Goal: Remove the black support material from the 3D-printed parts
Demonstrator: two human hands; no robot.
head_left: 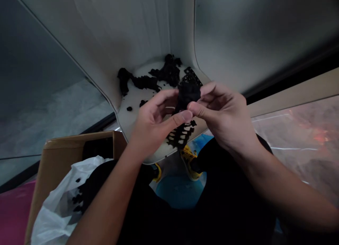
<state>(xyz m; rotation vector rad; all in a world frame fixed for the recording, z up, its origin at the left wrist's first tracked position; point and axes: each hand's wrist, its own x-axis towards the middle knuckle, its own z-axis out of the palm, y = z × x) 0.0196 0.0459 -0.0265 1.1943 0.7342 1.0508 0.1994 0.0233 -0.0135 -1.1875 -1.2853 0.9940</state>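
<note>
Both hands meet over a white chair seat point(137, 107). My left hand point(153, 119) and my right hand point(222, 112) are closed in a pinch on the same black perforated plastic strip point(186, 93), a lattice-like piece that sticks up behind my fingers and hangs down below them. Thumbs and fingertips press on its middle. Several black scraps and clumps point(159, 77) of the same stuff lie scattered on the seat behind the hands.
A cardboard box point(53, 156) at lower left holds a white plastic bag point(57, 202) with black pieces in it. The white chair back point(132, 33) rises behind. My dark-clothed legs, yellow-trimmed shoes point(189, 160) and a blue object lie below.
</note>
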